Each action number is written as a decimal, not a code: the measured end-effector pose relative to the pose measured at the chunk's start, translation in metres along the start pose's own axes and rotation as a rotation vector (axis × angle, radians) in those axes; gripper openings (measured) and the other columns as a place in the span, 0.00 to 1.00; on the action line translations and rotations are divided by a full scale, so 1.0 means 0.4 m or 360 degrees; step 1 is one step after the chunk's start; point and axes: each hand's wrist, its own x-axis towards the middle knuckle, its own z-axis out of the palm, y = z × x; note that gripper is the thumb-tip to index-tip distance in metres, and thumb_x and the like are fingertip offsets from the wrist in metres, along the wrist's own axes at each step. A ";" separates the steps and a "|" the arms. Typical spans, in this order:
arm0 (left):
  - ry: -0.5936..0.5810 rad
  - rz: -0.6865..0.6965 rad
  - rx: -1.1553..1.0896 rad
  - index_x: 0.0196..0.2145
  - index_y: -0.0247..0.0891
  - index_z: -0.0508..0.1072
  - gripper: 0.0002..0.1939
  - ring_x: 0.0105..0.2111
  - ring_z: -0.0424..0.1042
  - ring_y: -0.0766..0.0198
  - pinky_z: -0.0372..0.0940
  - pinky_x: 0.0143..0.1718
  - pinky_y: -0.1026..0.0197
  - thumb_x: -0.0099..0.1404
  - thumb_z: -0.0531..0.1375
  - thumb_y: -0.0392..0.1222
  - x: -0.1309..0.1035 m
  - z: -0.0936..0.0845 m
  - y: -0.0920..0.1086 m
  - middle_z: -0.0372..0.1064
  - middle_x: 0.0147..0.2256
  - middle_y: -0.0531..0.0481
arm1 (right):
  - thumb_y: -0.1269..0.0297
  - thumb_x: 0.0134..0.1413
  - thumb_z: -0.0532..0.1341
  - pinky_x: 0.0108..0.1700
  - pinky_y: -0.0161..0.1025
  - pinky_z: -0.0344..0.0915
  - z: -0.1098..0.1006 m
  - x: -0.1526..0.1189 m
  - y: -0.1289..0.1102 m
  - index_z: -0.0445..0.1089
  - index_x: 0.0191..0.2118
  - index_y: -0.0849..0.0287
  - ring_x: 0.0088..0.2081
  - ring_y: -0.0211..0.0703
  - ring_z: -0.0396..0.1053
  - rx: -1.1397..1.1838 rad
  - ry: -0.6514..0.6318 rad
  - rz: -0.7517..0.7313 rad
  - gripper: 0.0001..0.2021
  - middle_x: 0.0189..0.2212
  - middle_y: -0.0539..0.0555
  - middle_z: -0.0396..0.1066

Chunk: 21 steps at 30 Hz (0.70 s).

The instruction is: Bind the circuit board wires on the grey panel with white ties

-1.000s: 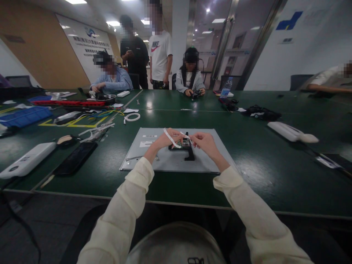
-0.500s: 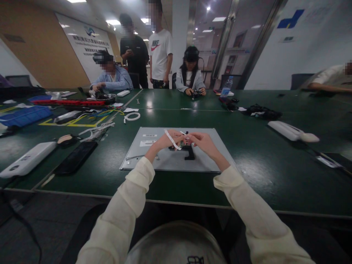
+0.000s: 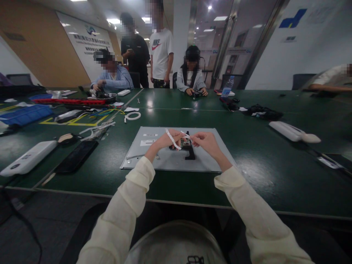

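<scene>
A white ribbon-like strip (image 3: 173,139) runs over my left hand (image 3: 166,140), whose fingers pinch it above the grey panel. The strip's other end reaches my right hand (image 3: 205,143), its thumb and fingertips closed on it. Just under my hands sits a black bracket (image 3: 190,154) with a small green circuit board (image 3: 186,142), partly hidden by my fingers. Both rest on the flat grey panel (image 3: 165,165). Near the panel's left edge lies a thin metal tool (image 3: 134,157), with a small piece beside my left wrist.
On the left of the green table (image 3: 176,187) lie a black phone (image 3: 77,157), a white power bank (image 3: 29,157), cables and a blue tray (image 3: 26,114). Another white device (image 3: 286,131) lies right. Two people sit across the table; two stand behind.
My right hand has moved slightly right, away from my left hand, and more of the white strip and the board shows between them.
</scene>
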 end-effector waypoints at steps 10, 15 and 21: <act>0.0755 -0.0074 0.0043 0.42 0.27 0.72 0.33 0.17 0.66 0.70 0.56 0.18 0.70 0.65 0.43 0.60 -0.025 -0.039 -0.013 0.71 0.20 0.48 | 0.55 0.44 0.62 0.23 0.30 0.60 -0.030 -0.008 -0.023 0.67 0.21 0.62 0.19 0.32 0.62 0.0156 0.0160 -0.0056 0.14 0.16 0.50 0.66; 0.0390 -0.0121 -0.0055 0.32 0.29 0.74 0.35 0.13 0.63 0.72 0.53 0.15 0.69 0.64 0.42 0.63 -0.027 -0.006 0.000 0.72 0.24 0.45 | 0.55 0.42 0.63 0.22 0.30 0.58 -0.019 -0.010 -0.033 0.65 0.20 0.62 0.18 0.31 0.61 0.0250 -0.0006 0.0007 0.14 0.16 0.49 0.66; 0.0235 -0.0021 0.0077 0.20 0.32 0.68 0.26 0.13 0.56 0.73 0.49 0.16 0.69 0.62 0.51 0.58 -0.036 0.043 0.019 0.59 0.13 0.54 | 0.52 0.46 0.59 0.23 0.31 0.58 -0.017 -0.027 -0.011 0.65 0.21 0.61 0.18 0.33 0.62 -0.0049 -0.0038 0.0066 0.16 0.17 0.51 0.68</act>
